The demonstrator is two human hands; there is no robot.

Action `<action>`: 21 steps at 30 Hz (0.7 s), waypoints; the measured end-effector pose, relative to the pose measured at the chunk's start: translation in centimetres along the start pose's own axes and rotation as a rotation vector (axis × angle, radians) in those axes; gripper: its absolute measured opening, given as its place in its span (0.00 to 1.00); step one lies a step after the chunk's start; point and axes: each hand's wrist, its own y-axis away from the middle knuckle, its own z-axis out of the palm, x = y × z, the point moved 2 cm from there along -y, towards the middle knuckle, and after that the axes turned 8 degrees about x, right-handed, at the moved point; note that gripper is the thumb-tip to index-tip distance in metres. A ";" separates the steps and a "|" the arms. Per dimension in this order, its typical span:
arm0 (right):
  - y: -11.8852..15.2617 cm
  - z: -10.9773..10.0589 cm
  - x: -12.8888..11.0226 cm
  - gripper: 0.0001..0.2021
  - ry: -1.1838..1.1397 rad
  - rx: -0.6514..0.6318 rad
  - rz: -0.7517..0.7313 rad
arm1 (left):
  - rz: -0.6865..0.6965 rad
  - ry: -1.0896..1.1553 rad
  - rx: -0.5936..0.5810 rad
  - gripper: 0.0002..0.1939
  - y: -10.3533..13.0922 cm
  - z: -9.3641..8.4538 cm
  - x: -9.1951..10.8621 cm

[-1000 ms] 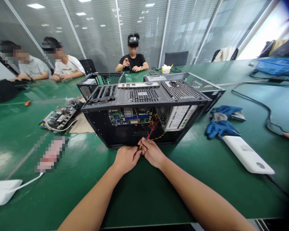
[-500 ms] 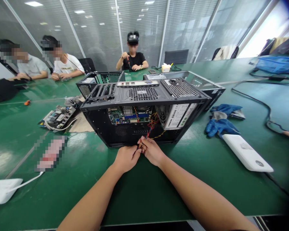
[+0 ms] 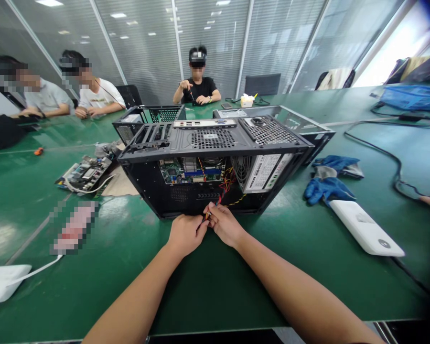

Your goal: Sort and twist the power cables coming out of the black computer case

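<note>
A black computer case (image 3: 172, 148) lies on the green table with its open side toward me. Inside it sit a motherboard (image 3: 191, 171) and, to the right, a power supply (image 3: 267, 173). From there a bundle of coloured cables (image 3: 221, 193) runs out over the case's near edge. My left hand (image 3: 187, 235) is closed around the cable end, thumb and fingers pressed together. Close against it, my right hand (image 3: 225, 224) pinches the same cables. The fingers hide most of the cable ends.
Left are a loose circuit board (image 3: 88, 174), a phone (image 3: 75, 227) and a white power bank (image 3: 7, 284). Right are blue gloves (image 3: 327, 188), another white power bank (image 3: 367, 228) and a black cable (image 3: 390, 153). More case parts (image 3: 148, 114) stand behind. Co-workers (image 3: 198, 88) sit across the table.
Both hands stay together on the cables, with only a slight shift of the fingers. The view has moved very slightly.
</note>
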 end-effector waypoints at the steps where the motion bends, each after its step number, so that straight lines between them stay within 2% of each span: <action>1: 0.0 0.0 -0.1 0.18 0.000 -0.001 0.001 | 0.003 -0.014 0.004 0.17 0.0 0.0 0.0; 21: 0.0 -0.1 -0.1 0.20 0.053 -0.016 0.048 | -0.059 0.145 -0.029 0.16 0.1 0.7 0.1</action>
